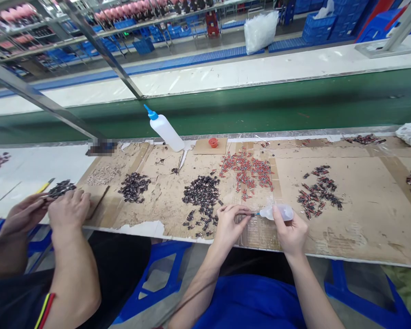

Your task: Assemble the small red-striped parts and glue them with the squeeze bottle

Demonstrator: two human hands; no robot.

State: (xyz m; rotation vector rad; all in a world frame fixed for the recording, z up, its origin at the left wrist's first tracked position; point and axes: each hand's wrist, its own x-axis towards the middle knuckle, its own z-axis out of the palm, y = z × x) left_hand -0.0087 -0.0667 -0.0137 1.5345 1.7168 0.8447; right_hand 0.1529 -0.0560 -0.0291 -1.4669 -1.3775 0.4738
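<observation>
My left hand [232,225] pinches a small dark part [252,214] between thumb and fingertips, above the cardboard's near edge. From the right, my right hand [292,230] grips a small translucent squeeze bottle [277,212], tipped on its side. Its thin blue nozzle points left and meets or nearly meets the small part. A heap of small black parts [202,194] lies to the left of my left hand. Beyond my hands a spread of red-tipped parts [248,171] covers the cardboard. Red-and-black pieces [320,192] form another pile to the right.
A large white bottle with a blue cap [166,130] leans at the back, beside a small red cup [213,142]. At left, a co-worker's hands [66,208] work near a pile of black parts [134,187]. A green conveyor belt [246,100] runs behind the cardboard [359,192].
</observation>
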